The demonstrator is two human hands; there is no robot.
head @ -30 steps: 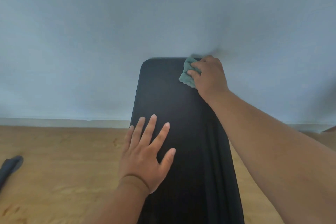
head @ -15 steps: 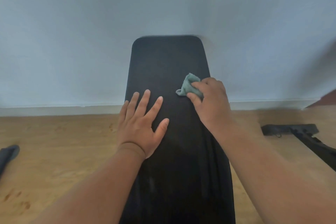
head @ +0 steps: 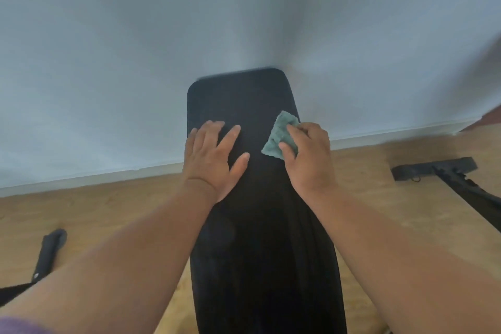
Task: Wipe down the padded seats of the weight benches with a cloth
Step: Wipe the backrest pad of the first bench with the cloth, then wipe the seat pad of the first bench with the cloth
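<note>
Left hand (head: 214, 160) flat on the black pad (head: 260, 252), fingers spread. Right hand (head: 309, 160) grips a green cloth (head: 279, 134) against the pad's right edge. Wood floor (head: 108, 211) either side, pale wall (head: 135, 62) behind, black frame (head: 439, 171) far right.

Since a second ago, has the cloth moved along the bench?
Yes. The cloth, held in the right hand, has come back from the bench pad's far right corner toward the person, level with the left hand.
</note>
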